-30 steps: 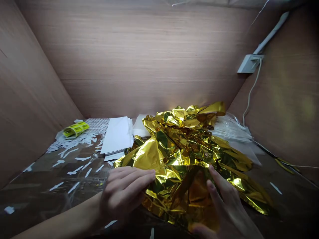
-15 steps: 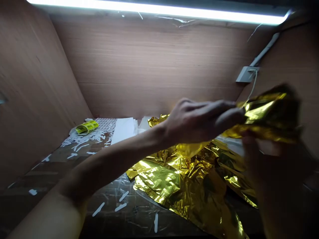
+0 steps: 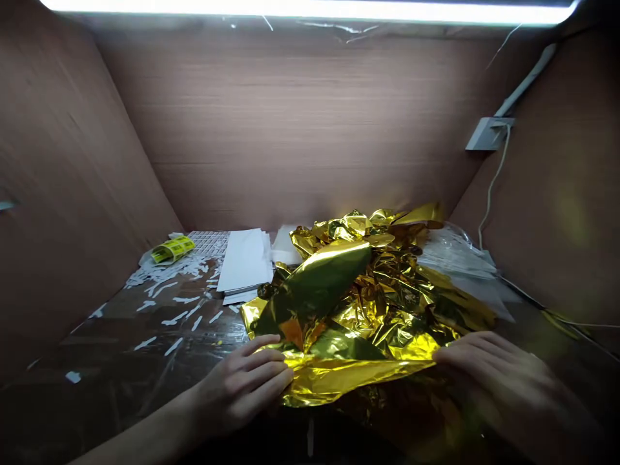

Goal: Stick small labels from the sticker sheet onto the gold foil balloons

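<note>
A crumpled sheet of gold metallic foil (image 3: 358,316) lies in a large heap on the table, with a smooth folded band along its near edge. My left hand (image 3: 239,381) is at the near left of the foil, its fingers curled over the edge. My right hand (image 3: 504,381) is at the near right, its fingers over the other end of that folded band. The thumbs are hidden under the foil. The band runs taut between my hands.
Behind the foil are a white paper stack (image 3: 245,261) and a yellow label roll (image 3: 172,250). White paper strips (image 3: 169,310) litter the dark table (image 3: 111,361). A clear plastic bag (image 3: 458,255) lies right. Wooden walls enclose the table, with a wall socket (image 3: 489,134) at right.
Both hands have dropped from the raised position at the right to the table's near edge. The lifted foil has come down over the heap, and its near edge now lies between my hands.
</note>
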Available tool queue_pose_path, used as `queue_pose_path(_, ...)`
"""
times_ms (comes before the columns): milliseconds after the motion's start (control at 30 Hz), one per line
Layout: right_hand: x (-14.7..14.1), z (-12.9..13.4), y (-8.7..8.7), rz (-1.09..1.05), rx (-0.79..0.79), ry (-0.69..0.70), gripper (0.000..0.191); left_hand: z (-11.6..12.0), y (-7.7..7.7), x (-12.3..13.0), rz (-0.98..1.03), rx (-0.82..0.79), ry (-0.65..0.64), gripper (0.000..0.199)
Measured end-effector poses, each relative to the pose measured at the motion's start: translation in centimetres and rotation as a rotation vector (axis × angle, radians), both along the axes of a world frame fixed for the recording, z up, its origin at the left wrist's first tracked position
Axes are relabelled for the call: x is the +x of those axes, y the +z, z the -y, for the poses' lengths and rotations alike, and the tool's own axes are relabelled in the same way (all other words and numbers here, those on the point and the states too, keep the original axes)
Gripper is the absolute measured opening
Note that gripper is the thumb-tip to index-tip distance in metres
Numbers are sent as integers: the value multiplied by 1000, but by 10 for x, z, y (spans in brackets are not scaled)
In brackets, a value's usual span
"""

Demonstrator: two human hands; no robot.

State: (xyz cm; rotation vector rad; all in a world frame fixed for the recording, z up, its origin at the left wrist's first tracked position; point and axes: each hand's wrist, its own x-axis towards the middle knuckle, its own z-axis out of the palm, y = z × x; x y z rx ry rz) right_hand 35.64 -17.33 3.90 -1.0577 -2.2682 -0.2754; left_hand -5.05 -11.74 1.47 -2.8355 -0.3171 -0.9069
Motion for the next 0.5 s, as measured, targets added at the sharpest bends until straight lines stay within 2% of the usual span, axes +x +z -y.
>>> queue_pose_path(100,-7,-23,6,75,-114,87,14,4,-20,-5,-27,-270,63,26)
queue_pose_path(233,-31,-78,40,226,-95,142,18,1,-34,-7,-38,-544,112,19)
queue_pose_path(300,-51,-117,59,317,-101,166,24,0,-35,-7,-1,-626,179,16)
queue_pose_path(367,-75,-159,71,384,-153,183,26,1,-32,-8,47,-699,306,24)
queue_pose_path(433,-98,-199,72,439,-224,195,23,1,-27,-9,90,-725,454,39)
queue_pose_path(500,-115,-232,63,464,-265,212,19,0,-25,-12,143,-702,570,47)
